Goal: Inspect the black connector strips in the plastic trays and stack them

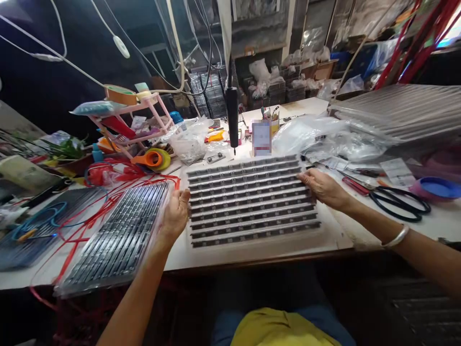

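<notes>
A clear plastic tray [252,240] with several rows of dark strips is held between my two hands, just over the front of the white table. My left hand [175,215] grips its left edge, thumb on top and the other fingers mostly hidden. On the opposite edge, my right hand [320,186] pinches the upper right side. Left of my left hand lies another tray [118,235] filled with dark, shiny strips. Above the far edge of the held tray hangs a black electric screwdriver [232,115], tip down.
Red strapping [74,250] tangles around the left tray. Large black-handled scissors [399,201] lie on the right, near a blue-and-pink bowl [439,187]. A pink rack [137,134] stands at back left; plastic bags [324,137] and stacked trays [403,113] fill the back right.
</notes>
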Tool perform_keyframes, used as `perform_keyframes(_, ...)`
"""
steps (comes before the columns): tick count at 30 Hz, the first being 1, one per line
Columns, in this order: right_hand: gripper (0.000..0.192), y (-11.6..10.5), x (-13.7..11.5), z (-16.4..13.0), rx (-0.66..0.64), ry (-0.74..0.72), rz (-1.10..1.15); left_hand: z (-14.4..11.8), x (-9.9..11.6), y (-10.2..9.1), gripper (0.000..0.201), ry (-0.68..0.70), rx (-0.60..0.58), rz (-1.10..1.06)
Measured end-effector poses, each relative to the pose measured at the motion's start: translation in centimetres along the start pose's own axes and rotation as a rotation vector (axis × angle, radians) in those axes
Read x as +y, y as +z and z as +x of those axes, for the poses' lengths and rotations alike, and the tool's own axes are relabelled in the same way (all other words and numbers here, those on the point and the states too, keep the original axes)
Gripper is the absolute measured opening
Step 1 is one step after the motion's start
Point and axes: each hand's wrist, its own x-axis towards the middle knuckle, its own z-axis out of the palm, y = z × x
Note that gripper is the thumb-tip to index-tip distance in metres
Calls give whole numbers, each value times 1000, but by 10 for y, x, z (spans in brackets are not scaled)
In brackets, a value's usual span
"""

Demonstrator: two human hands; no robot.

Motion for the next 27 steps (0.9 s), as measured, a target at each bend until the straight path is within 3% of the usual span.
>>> perform_keyframes(2,54,9,11,-3,-126,50,-48,-7,-9,3,39,-50,-102,183)
perform_keyframes(8,55,22,32,3,-248,54,-257,-20,-27,20,37,-139,-306,648)
perform_keyframes(11,49,21,29,6,-256,37,-393,-18,-22,23,39,-102,-375,777)
perform_keyframes(14,46,23,33,-13,-197,54,-522,-30,-19,19,43,-60,-364,848)
perform_keyframes(16,53,26,44,-37,-128,62,-533,-51,-21,14,46,-44,-316,863)
perform_keyframes(21,56,41,71,-87,102,-192,-275,-105,-39,9,47,-57,-163,660)
perform_keyframes(27,47,74,54,-68,240,-232,-274,-95,-40,14,46,-62,-159,493)
